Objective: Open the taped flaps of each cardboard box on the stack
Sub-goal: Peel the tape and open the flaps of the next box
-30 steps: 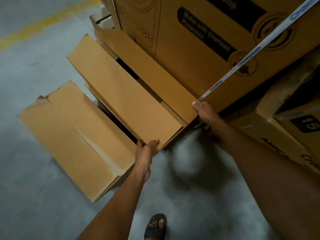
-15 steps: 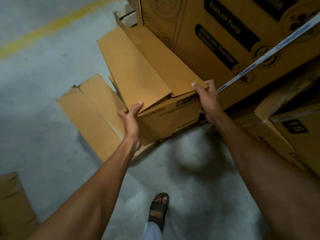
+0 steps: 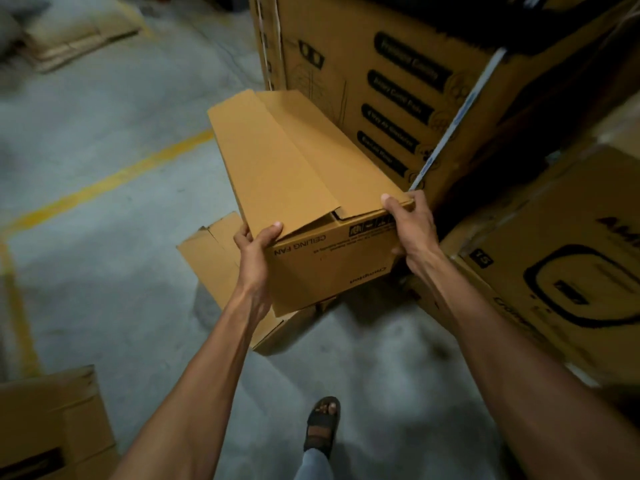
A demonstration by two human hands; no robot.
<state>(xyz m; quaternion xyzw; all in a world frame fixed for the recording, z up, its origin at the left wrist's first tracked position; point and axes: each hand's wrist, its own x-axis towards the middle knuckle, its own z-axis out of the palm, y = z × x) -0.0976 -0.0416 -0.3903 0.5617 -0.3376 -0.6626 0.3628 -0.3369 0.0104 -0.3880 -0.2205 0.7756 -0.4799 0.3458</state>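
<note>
Lifted higher than half a second ago: ceiling fan box (image 3: 322,271), flaps lying flatter. Held at near corners by left hand (image 3: 258,252) and right hand (image 3: 414,232), each grip curled round cardboard. Fingers beneath hidden.

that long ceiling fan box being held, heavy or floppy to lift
Probably fairly light: the long brown cardboard box is held by just its near corners, left hand and right hand. Its top flaps overlap loosely, so they'd likely flop open if tilted.
</note>
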